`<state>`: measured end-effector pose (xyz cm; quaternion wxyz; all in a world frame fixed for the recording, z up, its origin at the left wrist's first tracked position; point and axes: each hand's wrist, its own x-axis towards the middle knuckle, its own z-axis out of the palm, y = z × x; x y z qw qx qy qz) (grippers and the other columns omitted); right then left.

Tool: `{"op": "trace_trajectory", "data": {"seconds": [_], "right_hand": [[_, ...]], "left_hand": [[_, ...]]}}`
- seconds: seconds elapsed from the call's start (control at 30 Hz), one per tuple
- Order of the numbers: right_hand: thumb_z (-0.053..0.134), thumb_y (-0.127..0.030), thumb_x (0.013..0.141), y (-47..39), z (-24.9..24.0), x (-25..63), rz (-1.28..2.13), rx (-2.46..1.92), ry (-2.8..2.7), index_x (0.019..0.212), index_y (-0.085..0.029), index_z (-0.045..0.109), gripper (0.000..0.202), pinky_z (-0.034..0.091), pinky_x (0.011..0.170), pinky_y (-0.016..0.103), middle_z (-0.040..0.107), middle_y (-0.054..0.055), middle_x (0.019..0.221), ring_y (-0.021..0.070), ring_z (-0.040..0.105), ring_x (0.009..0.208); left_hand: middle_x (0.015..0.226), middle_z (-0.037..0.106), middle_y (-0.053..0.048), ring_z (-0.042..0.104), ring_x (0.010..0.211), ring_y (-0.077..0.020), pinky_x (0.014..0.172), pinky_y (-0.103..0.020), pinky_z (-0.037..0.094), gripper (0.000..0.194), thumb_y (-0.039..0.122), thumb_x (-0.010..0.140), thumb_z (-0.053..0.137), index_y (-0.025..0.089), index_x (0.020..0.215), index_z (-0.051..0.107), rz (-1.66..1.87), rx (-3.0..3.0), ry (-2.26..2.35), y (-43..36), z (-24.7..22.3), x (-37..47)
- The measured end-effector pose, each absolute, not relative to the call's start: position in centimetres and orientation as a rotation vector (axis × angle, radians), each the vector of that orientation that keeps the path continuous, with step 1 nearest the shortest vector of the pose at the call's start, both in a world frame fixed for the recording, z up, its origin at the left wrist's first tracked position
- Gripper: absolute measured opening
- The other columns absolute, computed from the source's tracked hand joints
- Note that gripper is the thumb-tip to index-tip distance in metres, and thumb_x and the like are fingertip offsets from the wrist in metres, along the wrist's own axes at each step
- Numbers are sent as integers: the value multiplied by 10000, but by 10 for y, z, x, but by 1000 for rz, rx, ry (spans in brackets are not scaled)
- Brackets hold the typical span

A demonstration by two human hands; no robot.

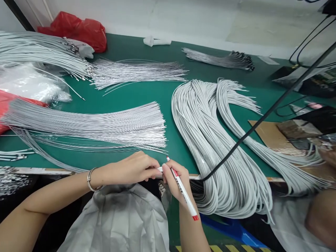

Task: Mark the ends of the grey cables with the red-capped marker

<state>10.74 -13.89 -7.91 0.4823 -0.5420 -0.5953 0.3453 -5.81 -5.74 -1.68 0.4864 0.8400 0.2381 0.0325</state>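
While my right hand point(174, 175) gripped the slanted marker pen point(185, 196), my left hand point(138, 168) pinched a white piece point(160, 169) just leftward.

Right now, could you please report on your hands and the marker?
Left hand pinching small white piece. Right hand holding red-and-white marker. Black cable slanting across view, right of both hands.

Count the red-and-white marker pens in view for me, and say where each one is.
1: the marker pen slants across the right hand, its tip beside the left hand. Others could be hidden beneath the wire bundles.
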Motion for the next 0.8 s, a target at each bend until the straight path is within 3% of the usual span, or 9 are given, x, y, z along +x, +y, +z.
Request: {"op": "trace_trajectory", "data": {"seconds": [0.07,0.13,0.2,0.27,0.43,0.6,0.67,0.8], "right_hand": [[499,-336,914,-140,-82,109,815,-1359,-1409,590,-189,549,360,376,438,211,519,-45,438,86,453,393],[485,-312,921,-145,-86,110,711,-1384,-1361,811,-177,674,257,442,480,230,612,-27,510,104,515,422],[456,-262,931,-151,-91,110,553,-1392,-1318,1094,-173,667,281,511,562,269,690,-3,613,127,585,481],[448,-202,929,-158,-97,105,446,-1363,-1342,1231,-187,615,345,549,652,309,721,10,676,145,637,546],[459,-126,916,-166,-106,85,355,-1343,-1371,1377,-225,495,473,565,694,328,715,17,708,148,636,547],[484,-147,913,-167,-106,87,285,-1379,-1427,1370,-231,505,465,545,670,317,681,7,670,139,584,521],[466,-224,937,-168,-107,94,365,-1387,-1423,1375,-218,490,439,532,622,297,688,17,682,148,606,551],[289,-575,949,-165,-110,108,529,-1314,-1052,1327,-185,466,572,495,523,292,659,35,700,163,589,547]], "left_hand": [[564,607,11,583,527,-81,530,-152,389,277,230,939,476,138,731,634,54,1963,573,-56,-19,-57],[571,612,2,593,523,-89,511,-154,402,294,256,932,479,134,710,629,-2,1855,576,-52,-20,-57],[598,626,-11,594,517,-93,498,-160,411,312,302,927,488,131,708,629,-41,1774,592,-48,-18,-57],[641,641,-18,593,522,-88,497,-158,418,315,331,926,493,129,727,632,-52,1730,595,-45,-15,-57],[714,648,-12,574,513,-61,479,-142,402,290,313,929,492,129,756,635,-38,1737,577,-45,-7,-55],[725,662,-15,561,479,-56,454,-146,384,321,315,951,451,124,778,641,-41,1808,569,-45,-4,-50],[629,630,2,554,458,-61,451,-145,382,325,300,952,447,125,745,627,-61,1824,574,-44,-9,-48],[487,564,20,563,445,-79,474,-149,401,336,271,951,434,135,688,595,-192,1826,572,-40,-31,-44]]}}
